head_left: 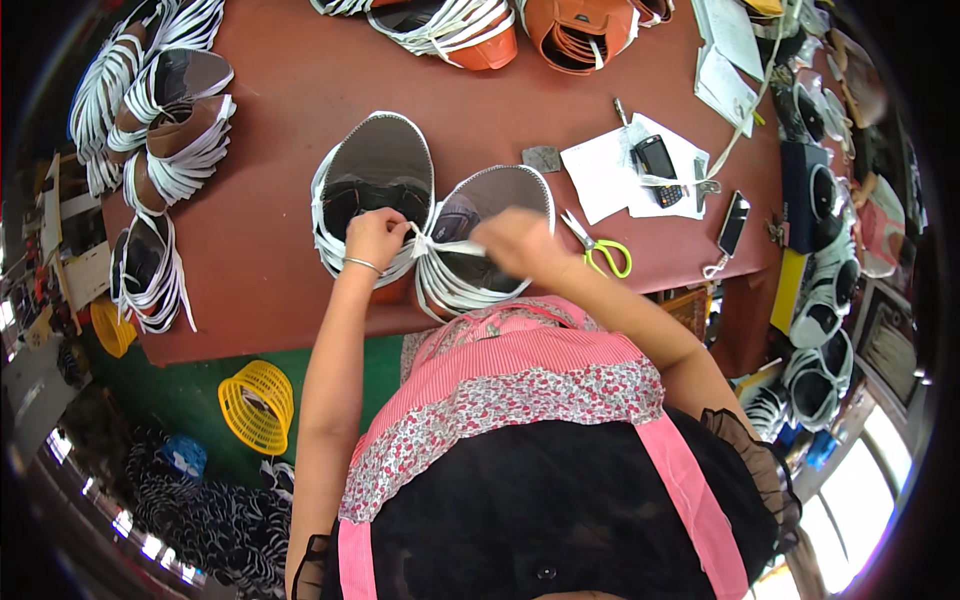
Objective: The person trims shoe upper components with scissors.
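Two nested stacks of shoe uppers with white edging stand side by side in front of me, a left stack (380,150) and a right stack (510,190). Between them a white strip (445,246) is gathered at a knot joining both. At the left stack's near inner edge, my left hand (376,240) is closed, with thumb and forefinger pinching the strip beside the knot. My right hand (520,243), blurred by motion, is over the right stack; the strip's other end runs taut into its closed fingers.
Yellow-handled scissors (605,255) lie right of my right hand, near papers (597,175) with a black handheld device (657,160) and a phone (734,222). More bundled uppers (185,130) stand at the left, others (575,35) at the far edge. A yellow basket (257,405) is on the floor.
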A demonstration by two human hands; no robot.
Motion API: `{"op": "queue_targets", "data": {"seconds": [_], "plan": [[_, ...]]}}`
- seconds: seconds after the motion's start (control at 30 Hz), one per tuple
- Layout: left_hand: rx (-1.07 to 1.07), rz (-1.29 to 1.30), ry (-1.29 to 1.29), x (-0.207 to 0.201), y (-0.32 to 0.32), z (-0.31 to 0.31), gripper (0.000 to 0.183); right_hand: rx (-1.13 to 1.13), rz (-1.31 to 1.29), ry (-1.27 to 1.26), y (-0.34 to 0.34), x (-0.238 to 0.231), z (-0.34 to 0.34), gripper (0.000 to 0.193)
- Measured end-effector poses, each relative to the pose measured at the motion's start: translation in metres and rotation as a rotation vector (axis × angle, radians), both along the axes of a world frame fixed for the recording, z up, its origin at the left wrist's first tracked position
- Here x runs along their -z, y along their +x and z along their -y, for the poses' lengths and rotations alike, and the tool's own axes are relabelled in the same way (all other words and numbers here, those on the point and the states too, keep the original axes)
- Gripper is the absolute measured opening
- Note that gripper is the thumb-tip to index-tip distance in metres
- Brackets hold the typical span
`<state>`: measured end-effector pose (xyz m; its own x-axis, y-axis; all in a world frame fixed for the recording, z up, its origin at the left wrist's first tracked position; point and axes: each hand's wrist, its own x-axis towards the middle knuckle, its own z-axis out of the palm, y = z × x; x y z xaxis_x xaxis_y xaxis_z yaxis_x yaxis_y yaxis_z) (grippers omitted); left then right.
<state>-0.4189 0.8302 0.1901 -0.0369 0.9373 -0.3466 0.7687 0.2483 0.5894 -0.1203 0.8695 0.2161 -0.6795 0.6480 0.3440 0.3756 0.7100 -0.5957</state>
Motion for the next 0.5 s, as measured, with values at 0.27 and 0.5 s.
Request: {"op": "queue_targets", "data": {"seconds": [0.27,0.5], "plan": [[-0.310,0.183,0.016,-0.025,0.042,0.017,0.033,0.834,0.727,-0.219,0.208,0.078,-0.166,0.030],[-0.421,-0.215,-0.030,-0.013,0.078,0.011,0.026,0.591,0.781,-0.359,0.227,0.101,-0.207,0.032]]}}
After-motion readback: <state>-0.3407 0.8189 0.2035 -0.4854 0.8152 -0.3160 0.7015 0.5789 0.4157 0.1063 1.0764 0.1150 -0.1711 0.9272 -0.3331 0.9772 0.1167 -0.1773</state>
